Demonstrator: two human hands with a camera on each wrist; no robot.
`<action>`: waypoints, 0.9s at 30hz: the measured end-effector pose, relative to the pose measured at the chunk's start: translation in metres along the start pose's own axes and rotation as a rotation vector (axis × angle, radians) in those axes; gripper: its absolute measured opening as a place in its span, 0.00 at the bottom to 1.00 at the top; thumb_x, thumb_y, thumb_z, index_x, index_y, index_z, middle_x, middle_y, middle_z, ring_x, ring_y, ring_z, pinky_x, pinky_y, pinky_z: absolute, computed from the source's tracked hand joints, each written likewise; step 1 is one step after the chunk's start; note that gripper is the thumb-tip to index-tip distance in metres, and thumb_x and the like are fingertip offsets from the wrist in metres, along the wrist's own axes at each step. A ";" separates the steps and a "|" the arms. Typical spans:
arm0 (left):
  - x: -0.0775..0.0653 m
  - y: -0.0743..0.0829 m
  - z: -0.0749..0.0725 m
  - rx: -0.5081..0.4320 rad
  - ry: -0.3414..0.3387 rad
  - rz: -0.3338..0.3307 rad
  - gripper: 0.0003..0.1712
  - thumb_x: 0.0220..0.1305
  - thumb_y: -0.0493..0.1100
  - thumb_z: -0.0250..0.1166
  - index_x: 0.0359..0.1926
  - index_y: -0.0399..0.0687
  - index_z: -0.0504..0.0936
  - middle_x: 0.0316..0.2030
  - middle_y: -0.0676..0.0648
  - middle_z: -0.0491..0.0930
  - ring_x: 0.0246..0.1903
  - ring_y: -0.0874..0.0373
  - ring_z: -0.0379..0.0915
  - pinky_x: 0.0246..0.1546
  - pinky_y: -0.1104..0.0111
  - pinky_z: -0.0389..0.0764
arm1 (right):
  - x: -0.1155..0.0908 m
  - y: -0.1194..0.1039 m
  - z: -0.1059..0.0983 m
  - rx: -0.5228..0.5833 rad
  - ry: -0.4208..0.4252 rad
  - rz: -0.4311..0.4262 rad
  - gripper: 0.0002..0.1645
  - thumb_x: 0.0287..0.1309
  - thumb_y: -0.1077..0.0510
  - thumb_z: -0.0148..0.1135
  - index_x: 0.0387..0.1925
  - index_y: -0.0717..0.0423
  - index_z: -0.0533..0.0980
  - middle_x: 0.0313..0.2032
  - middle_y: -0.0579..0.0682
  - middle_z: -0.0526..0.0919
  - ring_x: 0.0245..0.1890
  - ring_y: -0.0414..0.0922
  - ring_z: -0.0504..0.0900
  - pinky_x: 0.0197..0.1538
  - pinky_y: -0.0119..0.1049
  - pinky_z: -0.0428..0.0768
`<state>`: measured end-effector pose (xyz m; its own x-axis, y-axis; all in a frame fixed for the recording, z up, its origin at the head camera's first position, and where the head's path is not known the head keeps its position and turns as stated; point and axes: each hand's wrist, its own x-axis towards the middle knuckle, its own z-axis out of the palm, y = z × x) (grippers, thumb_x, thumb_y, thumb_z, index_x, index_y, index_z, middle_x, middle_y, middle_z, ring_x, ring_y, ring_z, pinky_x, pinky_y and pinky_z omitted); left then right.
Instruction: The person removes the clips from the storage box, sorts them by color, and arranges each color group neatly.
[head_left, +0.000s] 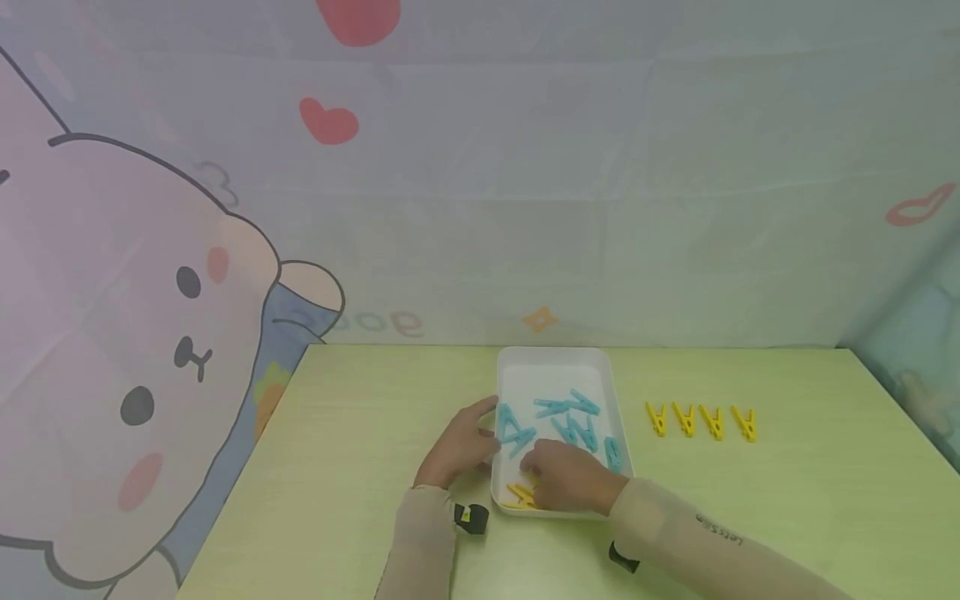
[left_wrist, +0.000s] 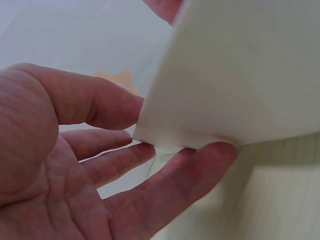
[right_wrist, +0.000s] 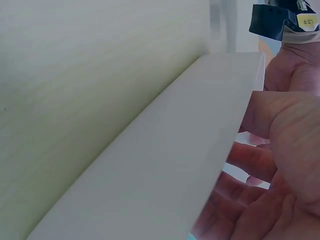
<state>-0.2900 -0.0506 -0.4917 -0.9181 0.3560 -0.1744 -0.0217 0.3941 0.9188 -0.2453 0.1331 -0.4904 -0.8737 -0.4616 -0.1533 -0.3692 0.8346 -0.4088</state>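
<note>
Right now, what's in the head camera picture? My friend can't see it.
Someone's right fingers reach into a white tray of blue clothespins and yellow ones; the left fingers touch its side. Four more yellow clothespins lie in a row beside it.

My bare left hand (head_left: 461,446): thumb spread from loosely extended fingers. My bare right hand (head_left: 573,477): back uppermost, fingertips hidden in head view. My beige-sleeved left forearm (head_left: 420,542): reaching forward. My beige-sleeved right forearm (head_left: 705,533): slanting inward.

Backdrop (head_left: 487,133); red heart (head_left: 330,123); faint lettering (head_left: 372,322), perhaps
</note>
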 end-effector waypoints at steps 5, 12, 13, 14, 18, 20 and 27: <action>-0.001 0.000 -0.001 0.028 0.007 0.004 0.41 0.48 0.31 0.56 0.67 0.46 0.57 0.59 0.43 0.66 0.44 0.50 0.73 0.35 0.61 0.77 | -0.002 0.000 -0.001 -0.013 0.022 -0.017 0.27 0.36 0.59 0.65 0.45 0.56 0.77 0.33 0.41 0.74 0.32 0.39 0.71 0.41 0.37 0.72; 0.000 0.000 0.000 0.060 0.021 0.012 0.41 0.48 0.31 0.56 0.67 0.47 0.58 0.59 0.44 0.66 0.44 0.51 0.73 0.37 0.61 0.75 | -0.004 0.010 0.000 0.077 0.002 0.046 0.31 0.35 0.59 0.65 0.49 0.58 0.75 0.38 0.44 0.76 0.38 0.42 0.74 0.46 0.42 0.72; 0.000 -0.001 0.000 0.058 0.021 0.013 0.41 0.48 0.31 0.56 0.67 0.47 0.58 0.58 0.44 0.67 0.43 0.51 0.73 0.37 0.61 0.76 | -0.004 0.012 -0.001 0.093 -0.004 0.064 0.31 0.34 0.60 0.65 0.49 0.58 0.75 0.38 0.45 0.76 0.38 0.43 0.74 0.47 0.43 0.72; 0.000 -0.001 0.000 0.055 0.019 0.013 0.41 0.48 0.31 0.56 0.67 0.47 0.58 0.58 0.44 0.67 0.43 0.51 0.73 0.37 0.61 0.76 | -0.004 0.013 -0.002 0.114 -0.009 0.081 0.32 0.34 0.60 0.65 0.49 0.59 0.75 0.39 0.46 0.77 0.39 0.43 0.73 0.47 0.43 0.72; 0.001 -0.003 0.001 0.056 0.020 0.011 0.42 0.48 0.31 0.56 0.67 0.48 0.58 0.58 0.44 0.67 0.44 0.51 0.73 0.37 0.61 0.76 | -0.007 0.015 -0.010 0.214 -0.021 0.144 0.30 0.35 0.63 0.62 0.48 0.60 0.75 0.37 0.46 0.75 0.34 0.44 0.73 0.39 0.41 0.74; 0.002 -0.004 0.001 0.057 0.020 0.010 0.41 0.48 0.31 0.56 0.67 0.48 0.58 0.58 0.43 0.67 0.44 0.51 0.73 0.38 0.60 0.75 | -0.009 0.017 -0.017 0.294 -0.015 0.160 0.28 0.37 0.65 0.61 0.48 0.61 0.75 0.34 0.47 0.74 0.28 0.44 0.74 0.32 0.39 0.75; 0.004 -0.006 0.001 0.069 0.026 0.006 0.42 0.48 0.32 0.56 0.67 0.49 0.58 0.59 0.45 0.66 0.45 0.51 0.73 0.39 0.59 0.74 | -0.021 0.030 -0.043 0.596 0.051 0.195 0.27 0.43 0.65 0.61 0.50 0.64 0.73 0.36 0.53 0.74 0.24 0.46 0.77 0.24 0.38 0.77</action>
<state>-0.2929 -0.0507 -0.4983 -0.9281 0.3367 -0.1589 0.0103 0.4499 0.8930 -0.2519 0.1806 -0.4610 -0.9267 -0.2903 -0.2389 0.0259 0.5846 -0.8109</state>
